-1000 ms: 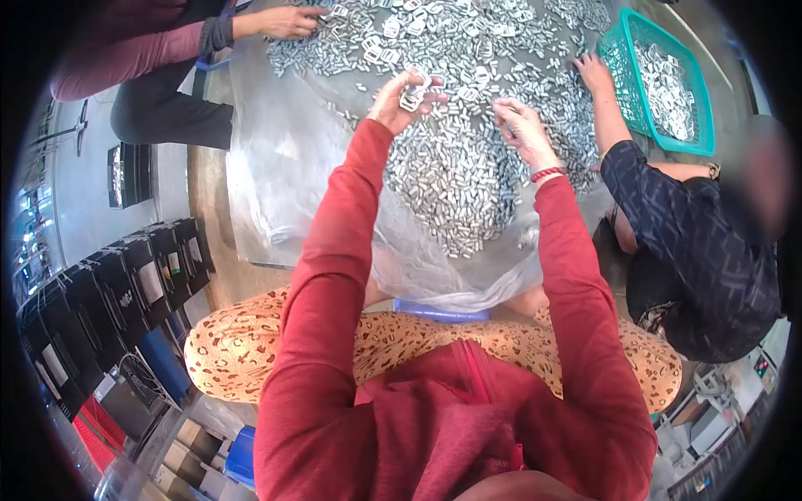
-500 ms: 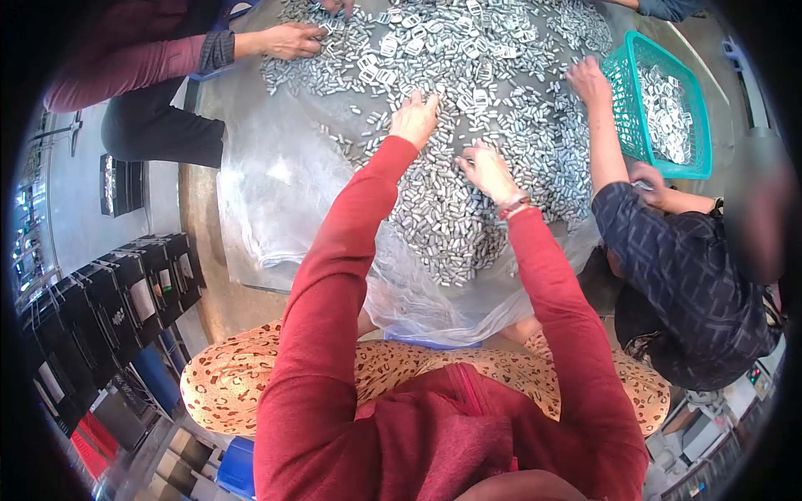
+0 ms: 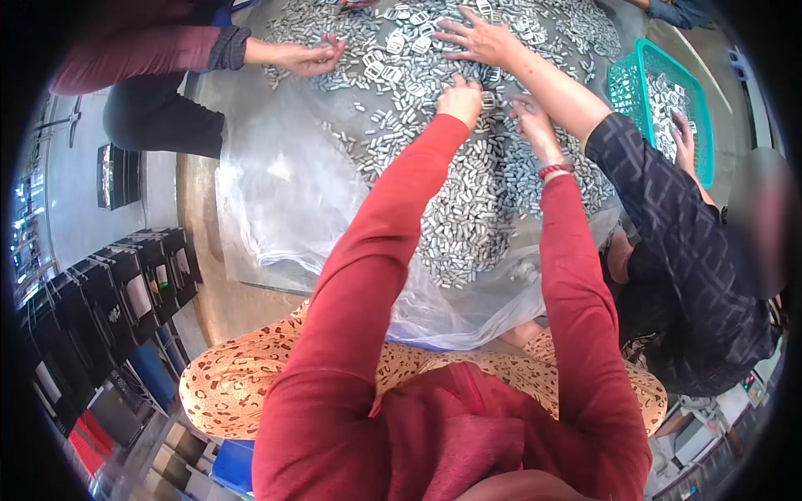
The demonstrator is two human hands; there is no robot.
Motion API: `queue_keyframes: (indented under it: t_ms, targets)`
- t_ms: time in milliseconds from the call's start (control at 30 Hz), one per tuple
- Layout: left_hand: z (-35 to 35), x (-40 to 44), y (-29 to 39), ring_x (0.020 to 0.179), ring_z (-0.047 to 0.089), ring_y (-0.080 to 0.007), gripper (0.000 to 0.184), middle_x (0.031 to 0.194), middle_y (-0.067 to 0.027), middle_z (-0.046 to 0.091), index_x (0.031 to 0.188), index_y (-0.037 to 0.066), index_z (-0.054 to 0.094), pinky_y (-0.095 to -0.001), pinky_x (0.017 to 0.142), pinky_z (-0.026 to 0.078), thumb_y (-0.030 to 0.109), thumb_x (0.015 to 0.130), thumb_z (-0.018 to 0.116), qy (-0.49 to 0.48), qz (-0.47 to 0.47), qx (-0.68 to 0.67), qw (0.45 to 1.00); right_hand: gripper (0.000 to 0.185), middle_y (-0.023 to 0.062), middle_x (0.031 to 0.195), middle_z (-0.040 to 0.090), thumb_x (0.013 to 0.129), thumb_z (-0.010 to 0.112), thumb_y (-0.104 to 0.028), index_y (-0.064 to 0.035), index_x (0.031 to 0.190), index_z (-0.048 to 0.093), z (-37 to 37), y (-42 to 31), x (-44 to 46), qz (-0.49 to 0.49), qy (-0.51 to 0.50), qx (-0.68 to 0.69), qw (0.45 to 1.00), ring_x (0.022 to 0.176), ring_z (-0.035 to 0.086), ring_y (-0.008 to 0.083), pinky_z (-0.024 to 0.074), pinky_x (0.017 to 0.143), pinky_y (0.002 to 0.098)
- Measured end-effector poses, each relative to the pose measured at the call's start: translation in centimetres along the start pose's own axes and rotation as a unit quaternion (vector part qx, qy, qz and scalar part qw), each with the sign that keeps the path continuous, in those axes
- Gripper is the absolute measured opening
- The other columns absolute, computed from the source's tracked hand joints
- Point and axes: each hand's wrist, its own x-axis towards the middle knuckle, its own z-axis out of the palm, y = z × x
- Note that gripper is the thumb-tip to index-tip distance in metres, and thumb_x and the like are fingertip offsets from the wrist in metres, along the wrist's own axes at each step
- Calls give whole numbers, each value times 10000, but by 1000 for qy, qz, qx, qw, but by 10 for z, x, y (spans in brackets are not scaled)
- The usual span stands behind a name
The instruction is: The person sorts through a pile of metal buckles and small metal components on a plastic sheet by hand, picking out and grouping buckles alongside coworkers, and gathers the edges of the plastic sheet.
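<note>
Left hand (image 3: 459,102), mine: one, at upper centre of the frame, fingers curled down, a single pale buckle (image 3: 488,101) at their tips; whether gripped or merely touched, I could not tell. Right hand (image 3: 535,132), mine: one, just to the right, fingers loosely bent over the pile; any small piece between them was too small to make out. Small metal cylinders (image 3: 459,242): a great many, heaped below and around my hands. Metal slide buckles (image 3: 395,42): a scattering, lying on the cylinders towards the top of the frame. Clear plastic sheet (image 3: 276,196): one, crumpled, left of and below the heap. Teal basket (image 3: 625,88): one, upper right, holding more buckles, a co-worker's hand (image 3: 683,140) over it. Spread hand (image 3: 478,40) of that co-worker: one, above mine, forearm slanting past my right hand. Another co-worker's hand (image 3: 316,57): one, upper left. Hazards, as I judged them: a knock between my right hand and that close forearm; a cylinder lifted unnoticed with the buckle, both being silvery and mingled; cylinders rolling loose, should a sleeve drag the slack sheet.
</note>
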Motion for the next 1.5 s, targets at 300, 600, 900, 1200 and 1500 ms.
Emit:
queue_keyframes:
  t_ms: [300,600,900,1200,1500]
  targets:
    - [-58,-74,-37,836,581,-331,278,893,-151,573,805,65,595,-417,740,457,306,695,677,-220,-37,-125,967,457,205,884,613,760,632,-297,-81,1089,400,56,2,11,-11,-23,-354,935,838,590,400,457,715,486]
    - [-119,-53,-69,686,557,-147,136,770,-62,542,763,82,448,-220,422,400,124,781,576,-188,-132,-770,596,422,236,947,560,701,634,-308,-64,1026,520,57,8,-76,-25,-95,-339,936,911,557,396,450,765,462]
    - [-21,3,-45,857,600,-324,256,892,-190,577,921,67,593,-454,705,487,214,718,647,-15,18,59,998,286,57,714,577,747,647,-132,-42,1006,566,44,-8,-86,11,70,201,977,587,532,163,397,482,261]
    - [-87,-21,-61,803,603,-313,329,809,-134,631,804,94,646,-423,703,464,382,652,698,-164,-6,-27,986,186,59,782,586,816,623,-159,-20,935,590,12,0,-95,202,-86,685,695,680,557,162,501,595,282]
    - [-126,-42,-48,908,586,-333,326,966,-186,589,868,66,635,-426,753,473,338,692,675,-202,5,91,975,467,182,1037,533,693,517,91,3,1144,435,19,-20,-144,101,-104,700,699,997,531,350,420,924,487]
